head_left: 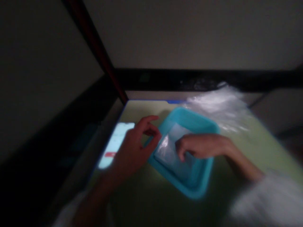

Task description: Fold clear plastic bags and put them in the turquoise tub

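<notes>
On the green worktop (151,201) sits a rectangular turquoise plastic tray (189,186) with a clear plastic bag (167,151) lying inside. Reaching into the tray, the right hand (201,146) has its fingertips on the bag. The left hand (136,146) curls at the tray's left rim. Blur hides each grip's state.

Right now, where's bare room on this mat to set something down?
Bare mat in front of the tray and right of it, nearer than the plastic pile. Crowded around the tray: left hand, right hand, lit screen.
</notes>
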Demonstrator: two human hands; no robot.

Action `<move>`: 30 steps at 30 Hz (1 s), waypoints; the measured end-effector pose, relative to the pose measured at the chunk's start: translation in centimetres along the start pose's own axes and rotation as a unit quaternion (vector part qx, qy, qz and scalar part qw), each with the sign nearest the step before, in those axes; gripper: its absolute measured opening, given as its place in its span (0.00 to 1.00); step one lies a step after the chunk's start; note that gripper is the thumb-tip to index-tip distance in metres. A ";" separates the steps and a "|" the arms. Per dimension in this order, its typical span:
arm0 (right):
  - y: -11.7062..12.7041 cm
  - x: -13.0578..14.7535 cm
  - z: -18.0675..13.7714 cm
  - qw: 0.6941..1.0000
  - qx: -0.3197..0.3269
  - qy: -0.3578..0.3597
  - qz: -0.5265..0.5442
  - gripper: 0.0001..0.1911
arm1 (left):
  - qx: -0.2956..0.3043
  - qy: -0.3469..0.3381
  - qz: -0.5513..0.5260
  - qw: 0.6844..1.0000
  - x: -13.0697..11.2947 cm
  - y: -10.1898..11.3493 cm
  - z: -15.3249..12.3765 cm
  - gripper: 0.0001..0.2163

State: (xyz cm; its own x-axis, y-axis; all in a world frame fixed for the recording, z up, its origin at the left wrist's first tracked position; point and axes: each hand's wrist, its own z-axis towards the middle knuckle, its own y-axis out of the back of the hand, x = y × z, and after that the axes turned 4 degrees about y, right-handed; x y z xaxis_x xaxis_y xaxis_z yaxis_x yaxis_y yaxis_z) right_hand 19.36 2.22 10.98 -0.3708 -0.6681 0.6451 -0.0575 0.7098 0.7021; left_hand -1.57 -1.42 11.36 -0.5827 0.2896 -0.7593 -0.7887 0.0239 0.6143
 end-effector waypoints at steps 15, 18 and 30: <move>-0.1 0.0 0.2 0.999 0.040 -0.027 -0.019 0.28 | 0.003 -0.001 0.005 1.000 0.1 -0.1 0.0 0.16; -0.2 0.0 0.2 0.999 0.037 -0.027 -0.022 0.28 | 0.005 -0.005 0.008 1.000 0.2 0.0 0.0 0.16; 0.5 0.5 -0.6 0.993 -0.071 -0.081 -0.036 0.13 | 0.004 -0.011 0.004 1.000 0.3 -0.1 0.0 0.16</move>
State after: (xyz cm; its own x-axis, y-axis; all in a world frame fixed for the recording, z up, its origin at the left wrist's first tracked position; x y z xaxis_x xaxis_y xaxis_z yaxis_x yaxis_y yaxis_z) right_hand 19.71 2.12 11.82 -0.5161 -0.6633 0.5419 0.0375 0.6146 0.7879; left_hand -1.66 -1.34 11.05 -0.5848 0.3102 -0.7495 -0.7822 0.0291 0.6223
